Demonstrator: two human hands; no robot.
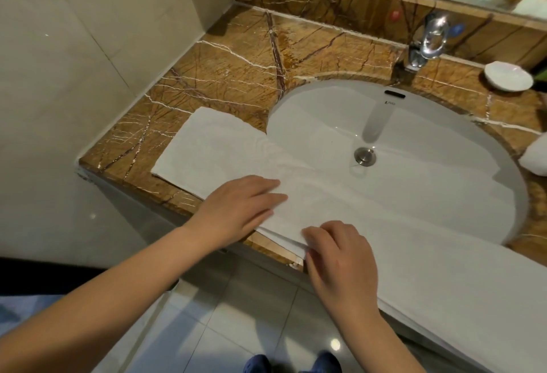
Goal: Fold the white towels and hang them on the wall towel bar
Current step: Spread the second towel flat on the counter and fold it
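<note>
Here, a white towel [340,195] is spread lengthwise along the marble counter [236,76] and across the sink [429,124], pinned flat under the open left hand [239,210] while its layered near edge is pinched by the right hand [337,251], seemingly to align the fold.

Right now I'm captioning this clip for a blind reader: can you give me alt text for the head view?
Two bare hands work a long white towel laid across a brown marble counter and over the front of a white sink; the left hand presses flat while the right hand pinches the near folded edge. A chrome faucet and small white dish sit behind.
</note>
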